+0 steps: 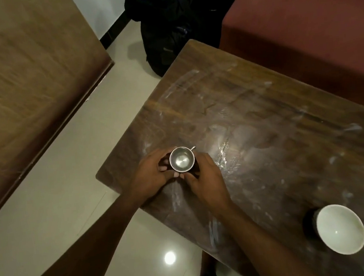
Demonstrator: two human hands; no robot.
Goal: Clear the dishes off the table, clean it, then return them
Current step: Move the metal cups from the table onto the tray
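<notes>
- From the head view, we see both hands closed around a small steel cup. It is close to the near-left corner of the wooden table.
- The left hand wraps the cup's left side, and the right hand curls round its right and near side. The fingertips meet just under the rim, so each hand is gripping the cup.
- We cannot tell whether the cup's base rests on the wood or hangs just above it. A thin shiny piece sticks out at the far rim, too small to say whether it is a handle or a spoon.
- A white bowl stands empty and upright, well apart from the cup near the table's right end.
- The tabletop carries pale smears and streaks across most of its face. We read them as wipe marks, so we judge the cup is being set back down, but it could equally be mid-clearing.
- If returning, the next move calls for lowering the cup level and releasing both hands together without tipping it. If clearing, it calls for a straight lift away from the corner edge.
</notes>
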